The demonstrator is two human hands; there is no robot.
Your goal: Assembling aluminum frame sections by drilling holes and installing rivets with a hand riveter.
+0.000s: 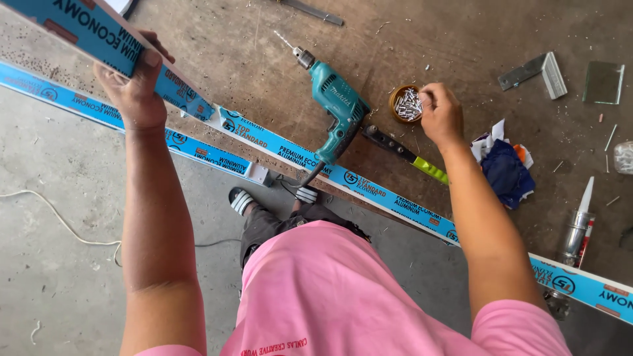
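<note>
The right hand [440, 115] sits at the rim of a small round tub of screws [407, 104], fingers bunched together over the pile as if pinching one out — whether a screw is already between the fingertips cannot be told. The left hand [135, 92] is clamped around a blue-filmed aluminium bar [109, 43], thumb under, fingers over, holding it raised and slanted above the wooden bench [461, 39].

Between the two hands lies a teal power drill [336, 109], its bit pointing away from the person, its body resting across a second blue-filmed bar [369, 188] that runs along the bench edge towards the right forearm. A third length [132, 128] lies below the left wrist. Just beside the right wrist are a yellow-handled tool [409, 155] and a heap of rags [504, 171]; further out to the right, a sealant tube [577, 227] and a metal angle bracket [537, 72].

To do this well, I judge the pick should be a single screw, taken by its head with thumb and forefinger so the tub does not tip or scatter. The left grip should stay firm and level — a long bar held near one end can swing and sweep the drill. Keep the drill's cord clear of the feet.
</note>
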